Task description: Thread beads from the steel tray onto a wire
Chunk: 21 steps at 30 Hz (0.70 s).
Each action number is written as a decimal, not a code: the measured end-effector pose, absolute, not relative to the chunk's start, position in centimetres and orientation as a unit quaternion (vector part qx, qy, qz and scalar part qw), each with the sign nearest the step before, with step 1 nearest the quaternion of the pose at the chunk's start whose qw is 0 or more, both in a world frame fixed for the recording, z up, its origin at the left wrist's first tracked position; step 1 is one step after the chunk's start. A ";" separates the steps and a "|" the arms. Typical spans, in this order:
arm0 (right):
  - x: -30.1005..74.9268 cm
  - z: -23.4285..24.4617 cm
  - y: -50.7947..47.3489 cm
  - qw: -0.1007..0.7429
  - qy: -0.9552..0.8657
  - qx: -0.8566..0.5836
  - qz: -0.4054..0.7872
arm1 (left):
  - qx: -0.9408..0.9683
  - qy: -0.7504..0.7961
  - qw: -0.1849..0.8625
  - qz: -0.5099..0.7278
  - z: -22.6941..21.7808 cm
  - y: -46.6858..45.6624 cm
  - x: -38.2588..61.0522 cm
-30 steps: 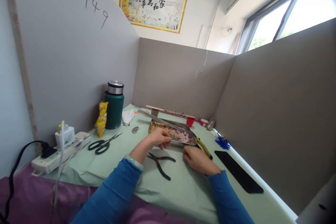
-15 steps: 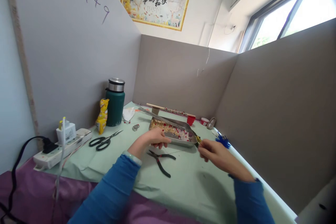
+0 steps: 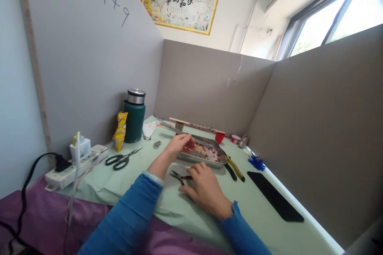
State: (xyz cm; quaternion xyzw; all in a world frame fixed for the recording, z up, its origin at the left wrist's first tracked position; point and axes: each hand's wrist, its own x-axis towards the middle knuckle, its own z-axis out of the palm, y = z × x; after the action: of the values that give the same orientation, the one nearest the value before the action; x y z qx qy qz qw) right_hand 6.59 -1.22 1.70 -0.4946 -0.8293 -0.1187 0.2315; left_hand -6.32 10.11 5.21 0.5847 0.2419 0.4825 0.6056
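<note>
The left hand (image 3: 178, 146), fingers curled, hides part of the tray (image 3: 206, 162) and its beads (image 3: 212, 154); I cannot tell if it pinches anything. Nearer lie the pliers (image 3: 176, 175), handles mostly hidden by the right hand (image 3: 208, 188), thumb and fingers spread; contact is unclear.

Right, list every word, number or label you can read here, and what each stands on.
"0149": handwritten on the left partition; the first figure is cut by the top edge.
"興事萬和家", left to right: on the framed picture; the smaller lines below are too small to read.
White charger, yellow packet, red-and-white tub: any print is too small or blurred.
</note>
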 end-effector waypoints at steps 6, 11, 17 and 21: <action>4.7 0.3 -2.5 0.193 -0.842 -0.485 -0.137 | 0.604 0.243 0.592 0.474 5.2 10.1 -6.3; 4.9 0.8 -2.9 0.182 -0.854 -0.473 -0.122 | 0.628 0.249 0.570 0.467 4.9 10.2 -6.3; 6.6 1.1 -4.8 0.189 -0.864 -0.461 -0.068 | 0.652 0.237 0.556 0.458 4.9 10.0 -6.3; 7.2 -0.3 -5.3 0.249 -0.829 -0.497 -0.062 | 0.649 0.255 0.561 0.446 5.0 9.9 -6.2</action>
State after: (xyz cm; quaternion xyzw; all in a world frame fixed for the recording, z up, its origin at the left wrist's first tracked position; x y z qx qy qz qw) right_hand 7.17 -5.35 -0.33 -0.4971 -0.8289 -0.0622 0.2488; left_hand -6.19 9.94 4.99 0.6493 0.2547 0.4462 0.5608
